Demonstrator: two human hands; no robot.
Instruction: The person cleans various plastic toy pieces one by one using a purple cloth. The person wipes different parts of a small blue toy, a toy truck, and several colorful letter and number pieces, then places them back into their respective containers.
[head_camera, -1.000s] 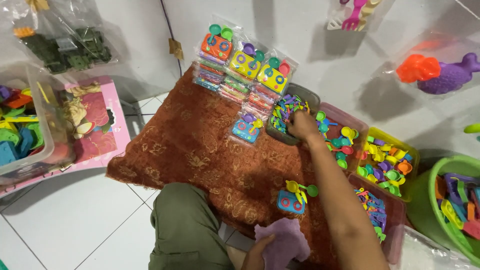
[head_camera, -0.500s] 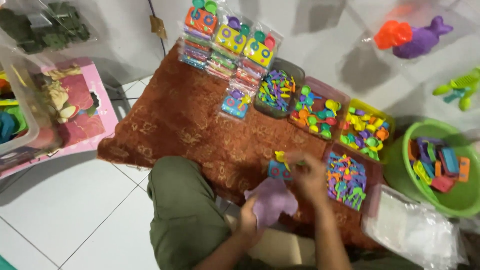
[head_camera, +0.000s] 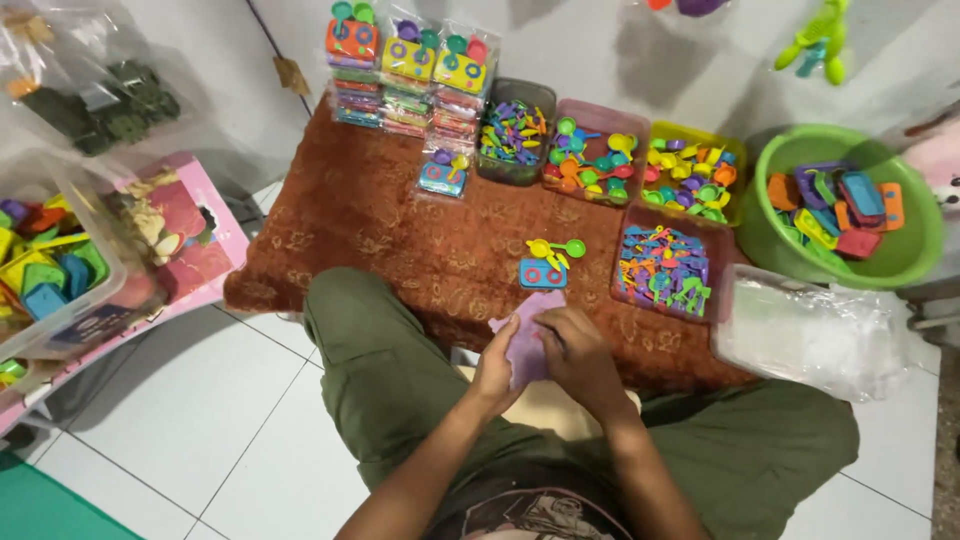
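Both my hands meet over my lap at the near edge of a brown patterned mat (head_camera: 380, 225). My left hand (head_camera: 495, 368) and my right hand (head_camera: 575, 352) together grip a flat purple piece (head_camera: 528, 345), perhaps a small bag or card. Just beyond it on the mat lie a small blue toy stove with red rings (head_camera: 541, 273) and yellow and green toy spoons (head_camera: 556, 247). My legs in olive trousers frame the hands.
Trays of small coloured plastic toys (head_camera: 660, 265) line the mat's far side, behind them stacked packed toy sets (head_camera: 405, 70). A green basin (head_camera: 905, 260) of toys and a pile of clear bags (head_camera: 810, 330) sit right. A clear bin (head_camera: 60, 275) stands left.
My right hand came back from the far trays to my lap and joined the left hand on the purple piece. The view shifted, so the mat and trays sit higher in frame.
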